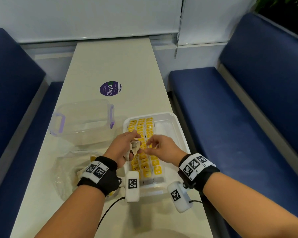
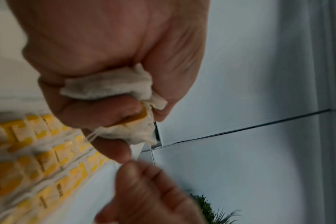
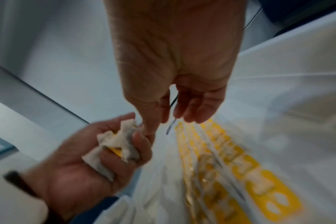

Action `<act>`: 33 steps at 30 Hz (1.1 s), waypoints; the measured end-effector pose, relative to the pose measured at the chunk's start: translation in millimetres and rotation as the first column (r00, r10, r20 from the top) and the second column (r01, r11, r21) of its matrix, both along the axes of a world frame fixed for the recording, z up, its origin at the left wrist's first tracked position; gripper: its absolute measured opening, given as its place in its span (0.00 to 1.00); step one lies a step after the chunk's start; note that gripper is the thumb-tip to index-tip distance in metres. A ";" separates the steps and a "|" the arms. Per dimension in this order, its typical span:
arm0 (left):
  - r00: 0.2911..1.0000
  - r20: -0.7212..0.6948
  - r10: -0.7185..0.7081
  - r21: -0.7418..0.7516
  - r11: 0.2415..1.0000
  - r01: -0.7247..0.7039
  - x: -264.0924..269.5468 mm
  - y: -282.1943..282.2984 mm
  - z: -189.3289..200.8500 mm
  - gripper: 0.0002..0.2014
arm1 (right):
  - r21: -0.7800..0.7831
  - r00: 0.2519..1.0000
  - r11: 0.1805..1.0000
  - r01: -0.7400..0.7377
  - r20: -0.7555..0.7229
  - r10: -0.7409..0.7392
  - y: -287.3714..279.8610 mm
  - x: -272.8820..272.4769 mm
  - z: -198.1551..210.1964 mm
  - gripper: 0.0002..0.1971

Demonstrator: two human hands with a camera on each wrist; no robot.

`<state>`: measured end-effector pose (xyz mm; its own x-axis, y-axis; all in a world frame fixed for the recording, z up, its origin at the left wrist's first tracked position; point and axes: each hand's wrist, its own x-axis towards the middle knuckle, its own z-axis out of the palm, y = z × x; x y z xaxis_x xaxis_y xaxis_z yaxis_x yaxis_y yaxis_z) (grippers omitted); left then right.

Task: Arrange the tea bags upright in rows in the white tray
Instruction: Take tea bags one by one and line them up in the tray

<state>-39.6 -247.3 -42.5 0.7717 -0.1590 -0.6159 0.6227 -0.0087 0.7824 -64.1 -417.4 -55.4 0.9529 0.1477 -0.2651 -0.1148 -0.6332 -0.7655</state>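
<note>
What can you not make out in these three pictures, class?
- Number of crumpled paper tea bags held: left hand wraps them, all views.
- Right hand pinch: blurred, wrist views.
- Print on yellow tags: too small, blurred.
- Contents of crinkled clear plastic bag: left wrist hides it, head view.

Readable text
A purple sticker (image 1: 110, 88) on the table (image 1: 117, 66) beyond both hands reads "ClayG"; its smaller print is illegible.
</note>
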 end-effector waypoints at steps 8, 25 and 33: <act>0.998 -0.067 -0.012 -0.141 0.990 0.002 -1.0 -5.2 9.2 0.23 | 0.193 0.994 0.978 -0.082 0.085 0.066 14.1 12.9 33.1 0.07; 0.997 0.048 -0.057 -0.216 0.974 0.066 -3.3 5.5 0.2 0.22 | 0.370 0.956 0.881 0.294 -0.113 -0.271 6.0 25.2 17.6 0.10; 0.995 0.100 0.005 -0.090 0.996 0.004 -0.8 0.0 -3.1 0.05 | 0.492 0.979 0.847 0.204 -0.095 -0.180 8.8 18.5 16.3 0.11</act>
